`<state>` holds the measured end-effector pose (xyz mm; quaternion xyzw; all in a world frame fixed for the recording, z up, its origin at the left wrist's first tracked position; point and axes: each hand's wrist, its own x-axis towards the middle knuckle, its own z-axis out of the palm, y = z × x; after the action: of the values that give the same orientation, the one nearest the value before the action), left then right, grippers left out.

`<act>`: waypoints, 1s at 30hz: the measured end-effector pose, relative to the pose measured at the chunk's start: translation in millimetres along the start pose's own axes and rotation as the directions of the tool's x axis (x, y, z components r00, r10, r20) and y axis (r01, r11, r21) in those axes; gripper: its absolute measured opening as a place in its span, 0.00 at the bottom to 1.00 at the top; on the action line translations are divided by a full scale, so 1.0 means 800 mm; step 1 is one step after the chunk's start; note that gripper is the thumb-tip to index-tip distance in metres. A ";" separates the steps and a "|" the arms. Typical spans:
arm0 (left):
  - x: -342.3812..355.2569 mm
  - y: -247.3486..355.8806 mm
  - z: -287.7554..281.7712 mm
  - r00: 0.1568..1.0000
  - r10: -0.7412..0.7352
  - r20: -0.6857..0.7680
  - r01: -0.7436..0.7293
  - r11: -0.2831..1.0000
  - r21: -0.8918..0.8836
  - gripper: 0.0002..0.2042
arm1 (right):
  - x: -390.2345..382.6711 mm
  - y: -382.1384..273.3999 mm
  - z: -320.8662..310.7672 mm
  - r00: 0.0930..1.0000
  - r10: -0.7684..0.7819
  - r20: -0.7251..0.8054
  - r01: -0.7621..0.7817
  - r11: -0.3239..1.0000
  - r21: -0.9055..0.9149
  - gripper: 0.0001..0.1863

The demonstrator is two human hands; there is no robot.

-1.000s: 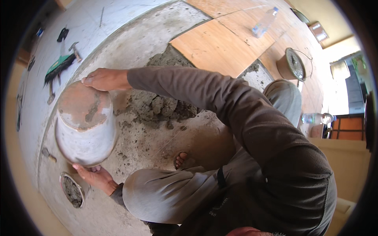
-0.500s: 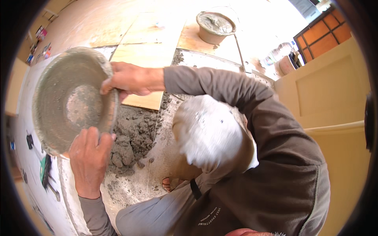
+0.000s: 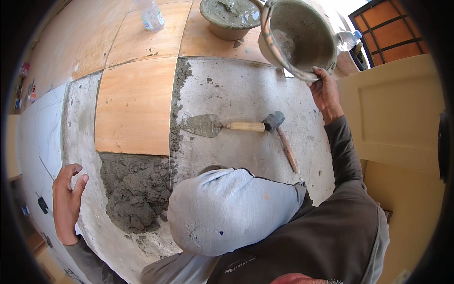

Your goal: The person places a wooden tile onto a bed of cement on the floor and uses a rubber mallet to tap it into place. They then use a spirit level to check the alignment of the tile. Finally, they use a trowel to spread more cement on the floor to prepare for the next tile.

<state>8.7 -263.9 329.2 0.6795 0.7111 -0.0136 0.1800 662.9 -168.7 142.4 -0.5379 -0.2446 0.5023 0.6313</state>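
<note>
My right hand [image 3: 326,92] grips the rim of a mortar-coated bucket [image 3: 309,40] at the upper right. The bucket is tilted with its mouth toward me, and grey residue clings to its inside. On the left, my left hand [image 3: 68,199] holds nothing, its fingers curved and apart from the thumb. To the right of that hand, a heap of wet mortar [image 3: 135,189] lies against the near edge of a wood-look floor tile [image 3: 135,106]. Light grey cloth in front of my torso hides part of the floor.
A trowel [image 3: 203,125] and a rubber mallet [image 3: 283,139] lie on the bare concrete. Farther off stand a bucket full of wet mortar [image 3: 231,23] and a plastic bottle [image 3: 152,18]. A cream panelled door [image 3: 392,123] borders the right side.
The bucket has moved from the left, above the mortar heap, to the upper right. My left hand has let go of it; only my right hand holds it. The view has shifted too.
</note>
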 end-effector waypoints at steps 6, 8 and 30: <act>0.043 0.061 0.013 0.993 0.106 -0.057 -0.109 0.993 -0.051 0.16 | 0.253 -0.013 0.026 0.977 -0.211 -0.046 0.213 0.908 0.361 0.14; 0.031 0.057 0.007 0.998 0.046 -0.034 -0.048 0.996 -0.074 0.16 | 0.328 0.011 0.046 0.967 -0.233 -0.105 0.255 0.884 0.392 0.21; -0.103 0.030 -0.015 0.909 0.012 -0.417 0.052 0.989 0.142 0.17 | -0.073 0.234 0.101 0.441 0.428 0.789 0.803 0.203 -0.560 0.28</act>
<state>30.5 -337.8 368.2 0.6711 0.7369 0.0763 -0.0275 502.7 -201.8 7.7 -0.4106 -0.8548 0.3173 0.0001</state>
